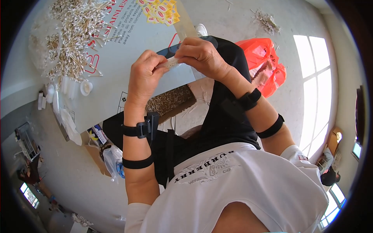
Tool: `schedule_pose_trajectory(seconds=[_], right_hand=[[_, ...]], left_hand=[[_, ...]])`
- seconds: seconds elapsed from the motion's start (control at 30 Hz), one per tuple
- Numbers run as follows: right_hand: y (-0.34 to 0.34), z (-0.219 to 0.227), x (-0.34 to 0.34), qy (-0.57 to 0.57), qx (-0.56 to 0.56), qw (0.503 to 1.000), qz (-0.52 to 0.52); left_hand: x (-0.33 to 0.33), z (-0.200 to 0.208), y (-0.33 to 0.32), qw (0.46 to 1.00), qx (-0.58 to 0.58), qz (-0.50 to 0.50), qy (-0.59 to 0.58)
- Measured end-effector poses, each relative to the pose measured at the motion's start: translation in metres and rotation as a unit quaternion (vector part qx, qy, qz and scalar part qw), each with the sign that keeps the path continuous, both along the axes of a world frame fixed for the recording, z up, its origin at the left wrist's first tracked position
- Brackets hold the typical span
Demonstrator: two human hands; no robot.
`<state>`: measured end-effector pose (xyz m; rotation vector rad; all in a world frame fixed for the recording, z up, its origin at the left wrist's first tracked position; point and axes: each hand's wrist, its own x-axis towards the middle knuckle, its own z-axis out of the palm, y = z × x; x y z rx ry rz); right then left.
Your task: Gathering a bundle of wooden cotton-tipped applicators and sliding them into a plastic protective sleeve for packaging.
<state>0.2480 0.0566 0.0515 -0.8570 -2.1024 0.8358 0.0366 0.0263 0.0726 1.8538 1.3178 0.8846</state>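
Above the near edge of the table (112,70), both my hands pinch a small clear packet (173,62) with pale contents that look like cotton swabs. My left hand (145,73) grips its left end between thumb and fingers. At the other end, my right hand (204,56) pinches with thumb and forefinger; its fingers hide part of the packet. A big heap of cotton swabs (79,37) lies on the table's left side. Several clear plastic tubs (70,89) and a round white lid (86,87) are at its near side. Yellow and white printed labels (161,11) lie at the far edge.
Below the table edge, a cardboard box (186,99) holds many loose swabs. A red plastic bag (258,50) stands on the floor beside my right leg. Scattered swabs (266,21) lie farther off. Clear plastic bags (112,159) are by my left leg.
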Motion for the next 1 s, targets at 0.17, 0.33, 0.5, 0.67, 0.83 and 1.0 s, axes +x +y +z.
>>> schedule_pose_trajectory(seconds=[0.17, 0.33, 0.5, 0.67, 0.83, 1.0], right_hand=[[-0.002, -0.001, -0.004, 0.031, 0.021, 0.999, -0.014], [-0.003, 0.005, -0.005, 0.026, -0.029, 0.999, 0.0], [-0.005, 0.004, -0.009, 0.047, -0.134, 0.99, -0.019], [-0.002, 0.007, -0.008, -0.009, -0.202, 0.979, 0.028], [0.005, 0.015, -0.014, -0.149, 0.016, 0.988, 0.031], [0.0, 0.009, -0.01, -0.137, 0.1, 0.985, 0.019]], left_hand=[[-0.002, -0.009, -0.002, 0.998, 0.061, 0.004, -0.002], [0.001, -0.013, -0.001, 0.991, 0.124, -0.001, 0.055], [0.006, -0.01, -0.003, 0.988, 0.13, 0.005, 0.089], [0.0, -0.008, -0.002, 0.998, -0.048, -0.016, 0.044], [0.001, -0.004, 0.002, 0.994, -0.085, 0.006, 0.071], [0.005, -0.002, 0.001, 0.997, 0.018, -0.018, 0.066]])
